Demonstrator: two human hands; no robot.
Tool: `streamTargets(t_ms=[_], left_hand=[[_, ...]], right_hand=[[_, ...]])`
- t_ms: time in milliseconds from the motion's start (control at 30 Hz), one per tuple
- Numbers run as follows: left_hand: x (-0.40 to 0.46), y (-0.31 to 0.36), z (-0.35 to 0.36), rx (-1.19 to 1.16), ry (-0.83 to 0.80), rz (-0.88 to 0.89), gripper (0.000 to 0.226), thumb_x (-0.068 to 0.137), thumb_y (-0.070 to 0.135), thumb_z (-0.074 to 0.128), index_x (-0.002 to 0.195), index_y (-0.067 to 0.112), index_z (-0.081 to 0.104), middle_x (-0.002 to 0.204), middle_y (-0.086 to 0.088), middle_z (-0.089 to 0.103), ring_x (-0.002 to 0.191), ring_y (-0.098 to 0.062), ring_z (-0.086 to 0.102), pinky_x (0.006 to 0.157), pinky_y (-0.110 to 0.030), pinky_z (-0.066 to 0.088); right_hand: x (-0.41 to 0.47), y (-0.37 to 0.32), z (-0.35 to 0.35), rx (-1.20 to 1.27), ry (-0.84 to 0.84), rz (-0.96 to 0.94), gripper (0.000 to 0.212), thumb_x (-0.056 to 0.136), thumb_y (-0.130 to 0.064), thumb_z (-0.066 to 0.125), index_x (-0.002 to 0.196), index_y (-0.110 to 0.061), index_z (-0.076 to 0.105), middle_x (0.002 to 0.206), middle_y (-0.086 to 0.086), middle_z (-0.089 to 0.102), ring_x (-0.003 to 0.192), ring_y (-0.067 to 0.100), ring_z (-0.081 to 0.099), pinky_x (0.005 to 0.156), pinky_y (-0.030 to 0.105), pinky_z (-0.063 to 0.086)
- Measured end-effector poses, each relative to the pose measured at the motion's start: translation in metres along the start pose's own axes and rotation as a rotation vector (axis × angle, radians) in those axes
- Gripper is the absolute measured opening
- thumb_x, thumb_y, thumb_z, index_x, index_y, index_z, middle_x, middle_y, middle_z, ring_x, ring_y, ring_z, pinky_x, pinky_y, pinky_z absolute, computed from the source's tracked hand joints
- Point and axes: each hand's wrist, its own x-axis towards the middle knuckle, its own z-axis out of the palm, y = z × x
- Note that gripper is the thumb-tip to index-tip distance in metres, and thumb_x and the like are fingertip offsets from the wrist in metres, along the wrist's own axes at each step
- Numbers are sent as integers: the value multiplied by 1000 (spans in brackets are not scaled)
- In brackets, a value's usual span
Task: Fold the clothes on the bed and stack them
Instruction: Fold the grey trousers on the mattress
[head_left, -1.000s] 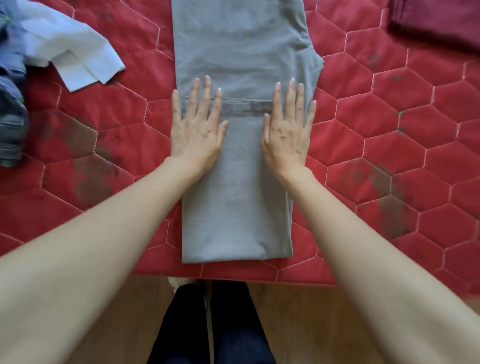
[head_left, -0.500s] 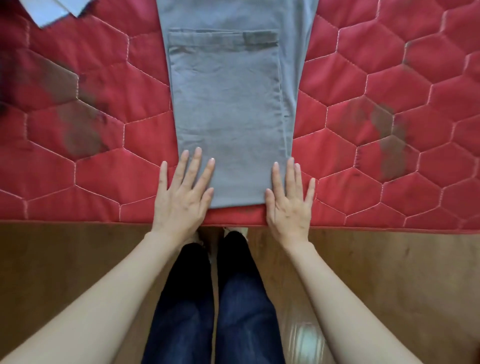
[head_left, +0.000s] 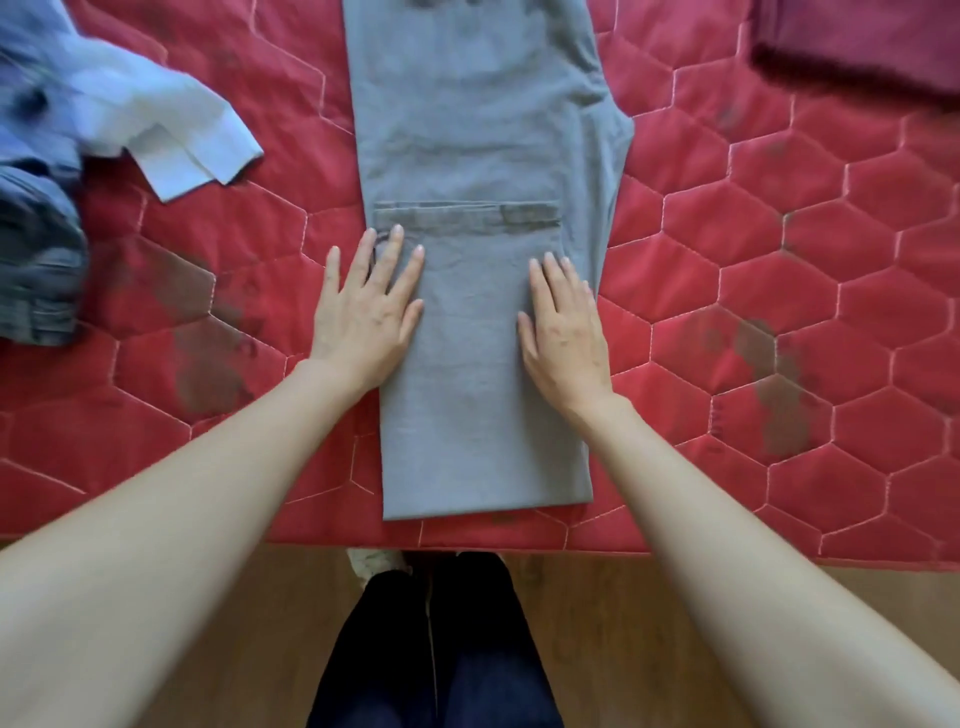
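You've got the grey cotton trousers (head_left: 483, 312) laid lengthwise on the red hexagon-quilted bed cover (head_left: 779, 312), legs already doubled up so the hem edge sits across the middle and the near fold lies just shy of the bed's edge, right in front of you. Your left hand (head_left: 366, 312) is flat, fingers straight and spread, pressing half on the trousers' left edge and half on the quilt beside it. Your right hand (head_left: 563, 327) is flat too, fingers straight and close together, resting on the right part of the folded layer, just inside its edge. Neither hand is gripping anything, both only press down. By my reading, these trousers are partway done: one fold made and smoothed, at least one more fold needed to make a compact bundle. Off to your far left a crumpled pale blue shirt (head_left: 171, 135) and a bunched denim garment (head_left: 36, 270) lie unfolded, well apart from your hands. At the far right corner a dark maroon cloth (head_left: 857, 47) looks flat, possibly folded, though it's too blurred to call
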Motion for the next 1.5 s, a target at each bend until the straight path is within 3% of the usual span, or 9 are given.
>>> streamTargets(t_ms=[133,233,333,433,667,900,1067,1233,1500], left_hand=[[33,-13,-21,-96,120,-22,52,95,26,53,142,6,43,148,-16,40,133,-35,39,108,-48,27],[43,-17,-30,-180,249,-120,34,87,20,63,118,6,60,120,-15,57,106,-36,51,87,-43,34],[49,-19,-34,-334,225,-264,30,87,23,67,112,8,60,113,-15,57,104,-36,51,85,-42,37],[52,-15,-37,-475,217,-400,31,86,24,69,112,10,59,109,-11,62,105,-33,52,86,-40,38],[48,-9,-41,-591,408,-386,16,80,21,72,94,16,67,83,10,59,90,-24,53,78,-33,36],[59,-12,-34,-721,330,-524,20,77,25,74,96,20,69,85,8,64,94,-22,59,82,-33,44],[61,-7,-42,-677,484,-440,16,77,25,72,92,19,69,82,14,56,89,-16,51,78,-29,36],[70,-14,-44,-708,289,-574,22,78,28,74,99,21,68,97,4,70,101,-21,60,90,-35,45],[57,-17,-40,-807,238,-648,25,77,28,77,99,23,67,86,12,63,93,-12,63,83,-28,47]], right_hand=[[56,-2,-10,-30,25,-5,56,100,-22,40,152,-10,23,159,9,19,149,24,11,120,39,13],[79,4,-15,-47,50,-34,49,98,-24,46,145,-11,39,149,8,38,142,24,27,112,36,26],[85,7,-17,20,127,-47,37,90,-23,58,125,-10,58,125,7,55,123,25,46,98,35,36],[84,9,-16,69,149,-32,35,88,-22,63,121,-10,61,121,7,57,118,26,49,96,35,37],[82,10,-12,126,196,-24,36,89,-21,63,123,-9,62,120,9,59,116,27,52,97,38,40],[83,11,-9,169,225,-8,34,90,-22,61,122,-11,63,118,7,60,115,26,52,96,36,40],[83,8,-9,210,246,27,30,89,-22,62,117,-11,65,116,7,60,113,25,53,94,35,40],[87,5,-10,267,245,87,22,87,-20,64,107,-10,66,110,5,61,111,24,52,92,33,38],[99,4,-17,350,240,131,17,91,-24,62,94,-7,63,107,5,57,105,23,50,91,37,39]])
